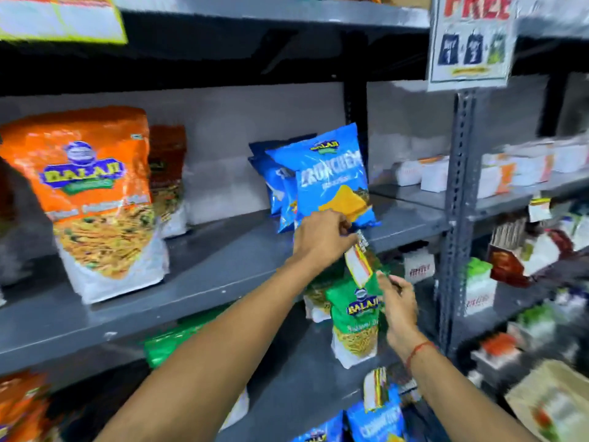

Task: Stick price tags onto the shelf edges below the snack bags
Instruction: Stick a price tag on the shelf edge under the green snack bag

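Note:
A white and orange price tag (359,262) hangs tilted at the front edge of the grey middle shelf (204,282), just below the blue snack bags (331,177). My left hand (322,237) pinches the tag's top end against that shelf edge. My right hand (398,304) is lower, its fingertips touching the tag's bottom end, in front of a green snack bag (355,317) on the shelf below. A big orange snack bag (95,199) stands at the left of the middle shelf. The picture is blurred.
A grey perforated upright post (459,199) bounds the bay on the right, with a "FREE" sign (471,43) on it. Beyond it are shelves of white boxes (433,177) and mixed packets. Another tag (376,390) hangs on the lower shelf edge above more blue bags (373,422).

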The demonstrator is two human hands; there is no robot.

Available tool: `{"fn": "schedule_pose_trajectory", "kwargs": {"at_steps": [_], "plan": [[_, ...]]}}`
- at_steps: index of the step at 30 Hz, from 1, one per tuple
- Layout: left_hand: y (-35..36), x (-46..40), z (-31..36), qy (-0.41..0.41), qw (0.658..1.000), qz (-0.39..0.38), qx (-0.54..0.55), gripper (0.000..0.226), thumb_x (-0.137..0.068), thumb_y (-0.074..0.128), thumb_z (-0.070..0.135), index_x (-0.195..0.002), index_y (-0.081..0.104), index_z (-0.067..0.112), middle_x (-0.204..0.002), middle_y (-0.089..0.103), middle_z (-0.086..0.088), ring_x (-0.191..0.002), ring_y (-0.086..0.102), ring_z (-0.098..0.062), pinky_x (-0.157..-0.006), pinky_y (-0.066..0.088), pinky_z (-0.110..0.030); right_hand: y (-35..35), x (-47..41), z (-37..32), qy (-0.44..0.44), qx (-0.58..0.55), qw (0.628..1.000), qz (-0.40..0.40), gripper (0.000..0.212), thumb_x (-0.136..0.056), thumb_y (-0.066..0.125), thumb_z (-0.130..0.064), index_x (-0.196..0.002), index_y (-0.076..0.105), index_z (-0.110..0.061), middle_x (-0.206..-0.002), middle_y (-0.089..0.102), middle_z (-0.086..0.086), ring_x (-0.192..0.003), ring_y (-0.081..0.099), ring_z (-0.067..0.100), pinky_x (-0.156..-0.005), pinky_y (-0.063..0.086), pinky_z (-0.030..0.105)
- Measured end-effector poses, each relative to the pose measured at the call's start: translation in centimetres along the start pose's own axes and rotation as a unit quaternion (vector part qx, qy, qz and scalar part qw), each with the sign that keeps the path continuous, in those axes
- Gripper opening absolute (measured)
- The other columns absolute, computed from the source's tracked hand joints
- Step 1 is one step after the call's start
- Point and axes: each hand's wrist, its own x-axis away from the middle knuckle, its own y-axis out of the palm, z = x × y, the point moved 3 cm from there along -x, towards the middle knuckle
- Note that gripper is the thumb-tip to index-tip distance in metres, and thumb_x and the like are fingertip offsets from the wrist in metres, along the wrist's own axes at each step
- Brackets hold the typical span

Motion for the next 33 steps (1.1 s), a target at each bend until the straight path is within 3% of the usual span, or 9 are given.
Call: {"fn": "schedule_pose_trajectory", "kwargs": {"at_steps": [4,7,10,14,16,18,25,30,33], "plan": [[2.8,-2.3,0.4,-0.033,0.999,-0.012,0.027,0.021,-0.071,0.08,0.037,-0.085,0.077,0.023,-0.081,0.076,-0.002,-0.087,0.07,-0.023,-0.072,0.053,-0.031,0.1,-2.2,-0.5,0.024,-0.036,0.991,-0.123,0.006,-0.084,0.07,-0.021,-0.089,0.067,-0.018,-0.084,0.067,0.003,-0.072,0.057,0.013,-0.061,0.046,0.022],[3.8,-2.6,0.7,-0.02,1.0,0.006,0.02,0.018,-0.071,0.08,0.04,-0.079,0.078,0.024,-0.062,0.062,0.004,-0.079,0.067,-0.023,-0.063,0.045,-0.029,0.2,-2.6,-0.9,0.019,-0.078,0.984,-0.16,0.003,-0.085,0.068,-0.014,-0.087,0.07,-0.013,-0.081,0.069,0.003,-0.071,0.062,0.011,-0.057,0.048,0.018],[3.7,-2.3,0.4,-0.031,0.999,0.024,0.019,0.02,-0.069,0.081,0.042,-0.077,0.076,0.025,-0.064,0.063,0.008,-0.077,0.066,-0.019,-0.067,0.051,-0.031,0.3,-2.9,-0.6,0.055,-0.129,0.975,-0.171,0.002,-0.084,0.069,-0.012,-0.085,0.071,-0.012,-0.074,0.07,0.002,-0.062,0.062,0.006,-0.052,0.047,0.016],[2.9,-1.4,-0.3,-0.049,0.998,0.045,0.021,0.023,-0.067,0.082,0.045,-0.075,0.075,0.024,-0.07,0.072,0.006,-0.074,0.067,-0.014,-0.065,0.05,-0.03,0.4,-3.4,-0.6,0.092,-0.165,0.964,-0.186,0.005,-0.083,0.07,-0.014,-0.088,0.07,-0.013,-0.071,0.073,-0.001,-0.065,0.061,0.01,-0.059,0.042,0.021],[2.8,-1.1,-0.2,-0.058,0.997,0.05,0.016,0.021,-0.069,0.081,0.044,-0.075,0.075,0.024,-0.071,0.074,0.006,-0.075,0.067,-0.014,-0.066,0.05,-0.029,0.4,-3.4,-0.8,0.093,-0.172,0.962,-0.191,0.006,-0.084,0.068,-0.012,-0.089,0.069,-0.012,-0.067,0.071,-0.003,-0.059,0.06,0.005,-0.054,0.043,0.018],[2.6,-0.9,0.1,-0.064,0.996,0.055,0.008,0.018,-0.071,0.08,0.041,-0.074,0.075,0.024,-0.07,0.073,0.006,-0.076,0.067,-0.016,-0.068,0.05,-0.031,0.2,-3.4,-1.2,0.075,-0.17,0.964,-0.188,0.004,-0.085,0.066,-0.01,-0.09,0.067,-0.01,-0.065,0.065,-0.002,-0.052,0.056,0.001,-0.048,0.043,0.014],[3.3,2.8,0.2,-0.107,0.986,0.112,0.058,0.018,-0.076,0.077,0.042,-0.075,0.076,0.024,-0.068,0.075,0.005,-0.069,0.068,-0.013,-0.071,0.054,-0.033,-2.1,-4.1,-4.1,-0.088,-0.091,0.969,-0.211,0.01,-0.085,0.065,-0.006,-0.081,0.066,-0.015,-0.073,0.067,-0.002,-0.06,0.056,-0.003,-0.058,0.044,0.01],[5.9,7.9,-0.1,-0.151,0.967,0.134,0.158,0.013,-0.076,0.079,0.038,-0.077,0.079,0.026,-0.063,0.073,0.015,-0.061,0.065,0.005,-0.061,0.049,-0.015,-4.8,-3.9,-4.6,-0.172,0.004,0.959,-0.227,0.018,-0.081,0.071,-0.007,-0.075,0.071,-0.024,-0.072,0.072,-0.008,-0.069,0.062,0.003,-0.068,0.05,0.014],[8.2,10.0,-1.0,-0.213,0.935,0.162,0.233,0.01,-0.073,0.084,0.029,-0.074,0.079,0.021,-0.065,0.076,0.013,-0.061,0.069,0.003,-0.057,0.05,-0.013,-5.4,-3.4,-4.2,-0.207,0.063,0.949,-0.228,0.018,-0.08,0.073,-0.01,-0.074,0.07,-0.026,-0.074,0.072,-0.01,-0.067,0.061,0.001,-0.066,0.049,0.014]]}}
